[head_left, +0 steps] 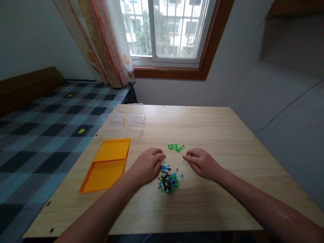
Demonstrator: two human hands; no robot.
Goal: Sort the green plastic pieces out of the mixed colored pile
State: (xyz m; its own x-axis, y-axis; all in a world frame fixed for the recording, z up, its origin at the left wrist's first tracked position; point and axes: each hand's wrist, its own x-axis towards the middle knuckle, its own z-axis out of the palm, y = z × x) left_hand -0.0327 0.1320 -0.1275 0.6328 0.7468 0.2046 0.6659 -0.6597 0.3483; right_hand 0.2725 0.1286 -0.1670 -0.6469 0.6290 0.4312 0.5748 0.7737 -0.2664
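A small heap of tiny building bricks (168, 180) in blue, brown and green lies on the wooden table (227, 152). Just behind it sits a separate cluster of green bricks (176, 147). My left hand (148, 165) rests on the table at the heap's left edge, fingers curled, fingertips pinched near the blue pieces. My right hand (202, 162) lies to the right of the heap, fingers pinched together and pointing left toward a tiny pale piece; whether it grips anything is too small to tell.
An orange two-compartment tray (107, 165) lies at the table's left. Clear plastic boxes (125, 123) stand behind it. A bed with a checked cover (37, 131) adjoins the table's left edge. A window and curtain are beyond; a grey wall runs along the right.
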